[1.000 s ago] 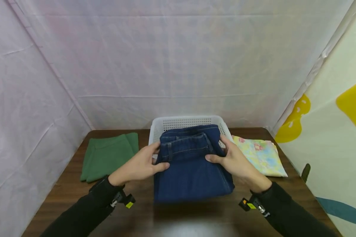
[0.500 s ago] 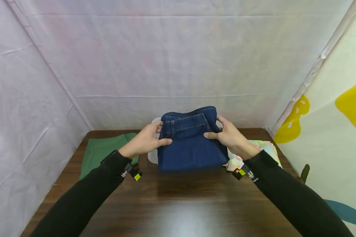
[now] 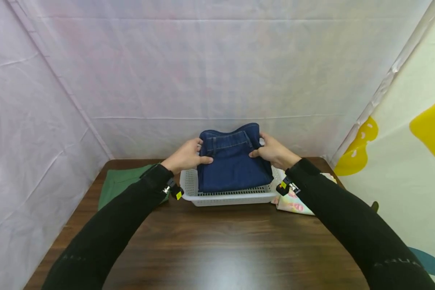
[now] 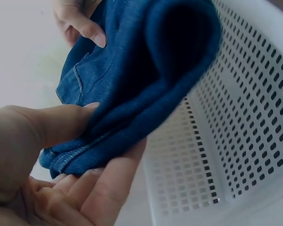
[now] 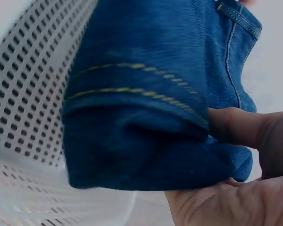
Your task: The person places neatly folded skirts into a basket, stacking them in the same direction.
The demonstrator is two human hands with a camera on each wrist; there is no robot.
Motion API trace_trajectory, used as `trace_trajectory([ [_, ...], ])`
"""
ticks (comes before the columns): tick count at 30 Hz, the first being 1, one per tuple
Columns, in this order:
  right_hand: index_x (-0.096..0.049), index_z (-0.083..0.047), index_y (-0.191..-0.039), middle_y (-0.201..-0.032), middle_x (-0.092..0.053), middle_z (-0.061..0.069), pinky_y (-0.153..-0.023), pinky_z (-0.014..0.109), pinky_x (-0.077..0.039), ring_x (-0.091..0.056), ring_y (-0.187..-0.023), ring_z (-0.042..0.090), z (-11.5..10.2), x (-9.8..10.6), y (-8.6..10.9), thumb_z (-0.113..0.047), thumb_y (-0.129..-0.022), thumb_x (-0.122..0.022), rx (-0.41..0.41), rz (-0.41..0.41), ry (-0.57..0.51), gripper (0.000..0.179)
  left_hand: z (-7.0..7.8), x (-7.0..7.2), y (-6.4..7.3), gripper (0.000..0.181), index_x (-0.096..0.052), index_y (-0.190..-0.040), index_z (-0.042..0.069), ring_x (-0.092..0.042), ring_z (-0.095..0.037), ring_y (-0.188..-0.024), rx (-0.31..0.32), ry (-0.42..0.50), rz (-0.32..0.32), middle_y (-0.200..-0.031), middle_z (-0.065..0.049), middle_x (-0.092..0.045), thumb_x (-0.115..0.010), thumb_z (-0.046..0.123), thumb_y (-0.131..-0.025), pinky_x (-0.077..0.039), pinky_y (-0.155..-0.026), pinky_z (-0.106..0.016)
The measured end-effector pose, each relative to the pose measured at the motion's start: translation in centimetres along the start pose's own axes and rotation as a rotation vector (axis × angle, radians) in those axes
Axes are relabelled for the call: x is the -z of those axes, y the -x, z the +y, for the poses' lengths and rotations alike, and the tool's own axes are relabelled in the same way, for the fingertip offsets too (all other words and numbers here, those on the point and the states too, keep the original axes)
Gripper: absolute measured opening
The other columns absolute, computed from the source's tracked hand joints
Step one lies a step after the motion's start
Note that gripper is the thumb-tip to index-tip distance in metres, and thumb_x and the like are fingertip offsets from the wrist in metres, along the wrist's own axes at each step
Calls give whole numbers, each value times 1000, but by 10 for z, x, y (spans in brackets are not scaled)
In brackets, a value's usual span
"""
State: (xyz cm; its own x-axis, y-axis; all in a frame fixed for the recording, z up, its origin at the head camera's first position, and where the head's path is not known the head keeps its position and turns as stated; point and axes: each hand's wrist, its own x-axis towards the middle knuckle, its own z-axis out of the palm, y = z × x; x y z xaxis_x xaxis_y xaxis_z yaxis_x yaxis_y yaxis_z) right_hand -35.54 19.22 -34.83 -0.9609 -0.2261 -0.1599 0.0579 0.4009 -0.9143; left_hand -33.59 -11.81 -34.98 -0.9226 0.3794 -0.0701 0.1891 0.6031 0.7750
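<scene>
Folded dark blue jeans [image 3: 232, 165] are held up by both hands over a white perforated plastic basket [image 3: 232, 198]. On the left edge, my left hand [image 3: 186, 156] grips the folded layers, thumb on the front and fingers behind, as the left wrist view shows with the jeans [image 4: 127, 94] between them. The opposite edge is pinched the same way by my right hand [image 3: 275, 152]. In the right wrist view, yellow stitching crosses the jeans [image 5: 137, 122], with the basket wall [image 5: 33, 80] alongside. The waistband faces up and away; most of the basket's inside is hidden.
Folded green cloth [image 3: 121, 181] lies on the brown wooden table [image 3: 217, 241] left of the basket. A pastel floral cloth [image 3: 293, 203] lies to its right, partly behind my right sleeve. A pale fabric wall [image 3: 210, 72] rises behind the table.
Both hands have carried the jeans forward, away from me, and over the basket. The basket's near rim, hidden half a second ago, now shows below the jeans. Both grips stay the same.
</scene>
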Motion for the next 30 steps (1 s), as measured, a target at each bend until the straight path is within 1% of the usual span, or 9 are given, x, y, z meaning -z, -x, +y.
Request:
trace_trajectory([
  [6, -2, -7, -162, -164, -8, 21, -117, 53, -23, -14, -148, 38, 15, -7, -15, 5, -87, -73, -92, -16, 84, 103, -8, -13, -13, 87, -22, -156, -1, -61, -34, -111, 69, -6, 2, -152, -26, -36, -78, 20, -92, -59, -80, -43],
  [8, 0, -8, -162, -164, -8, 21, -115, 56, -26, -15, -148, 38, 20, -9, -16, 6, -87, -72, -127, -28, 80, 105, -10, -17, -15, 91, -20, -157, -2, -60, -35, -115, 91, 5, 6, -152, -26, -36, -79, 16, -90, -59, -79, -43],
  [15, 12, -11, -160, -165, 1, 20, -107, 64, -33, -17, -146, 39, 30, -15, -17, 14, -84, -69, -189, -65, 10, 114, -15, -24, -18, 89, -20, -155, -7, -65, -34, -93, 153, 21, -27, -158, -25, -28, -78, 9, -90, -59, -77, -42],
  [18, 12, -9, -160, -164, 0, 20, -106, 62, -35, -22, -143, 41, 34, -16, -18, 17, -83, -69, -210, -79, -12, 115, -13, -26, -17, 85, -22, -155, -8, -64, -33, -89, 179, 33, -43, -155, -27, -32, -77, 8, -91, -59, -79, -44],
  [20, 10, -5, -159, -164, -2, 22, -105, 60, -38, -25, -142, 42, 36, -15, -19, 18, -82, -69, -221, -96, -9, 113, -12, -26, -16, 81, -26, -153, -8, -64, -33, -87, 202, 32, -50, -146, -29, -42, -76, 8, -91, -58, -80, -45],
  [24, -4, 7, -156, -157, -21, 28, -95, 55, -49, -44, -129, 42, 36, -13, -18, 6, -86, -73, -232, -117, 168, 99, -12, -25, -14, 79, -25, -151, -9, -65, -37, -84, 255, -11, -73, -131, -30, -50, -75, 12, -93, -58, -81, -46],
  [25, -10, 10, -154, -152, -28, 30, -91, 53, -52, -52, -118, 39, 36, -12, -17, 2, -87, -74, -231, -123, 220, 93, -12, -25, -13, 83, -23, -152, -8, -65, -37, -85, 271, -37, -75, -130, -30, -51, -76, 14, -93, -58, -81, -46],
  [28, -21, 12, -150, -138, -40, 28, -82, 48, -56, -56, -87, 29, 33, -9, -11, -9, -90, -75, -213, -110, 342, 82, -14, -23, -12, 90, -18, -156, -2, -65, -34, -91, 307, -77, -66, -139, -26, -47, -78, 20, -92, -57, -83, -44],
  [30, -23, 12, -149, -139, -39, 30, -83, 45, -56, -55, -85, 26, 33, -8, -8, -13, -92, -74, -175, -107, 376, 80, -16, -20, -10, 89, -22, -156, 0, -66, -32, -96, 291, -108, -55, -142, -24, -45, -78, 23, -91, -56, -85, -43],
])
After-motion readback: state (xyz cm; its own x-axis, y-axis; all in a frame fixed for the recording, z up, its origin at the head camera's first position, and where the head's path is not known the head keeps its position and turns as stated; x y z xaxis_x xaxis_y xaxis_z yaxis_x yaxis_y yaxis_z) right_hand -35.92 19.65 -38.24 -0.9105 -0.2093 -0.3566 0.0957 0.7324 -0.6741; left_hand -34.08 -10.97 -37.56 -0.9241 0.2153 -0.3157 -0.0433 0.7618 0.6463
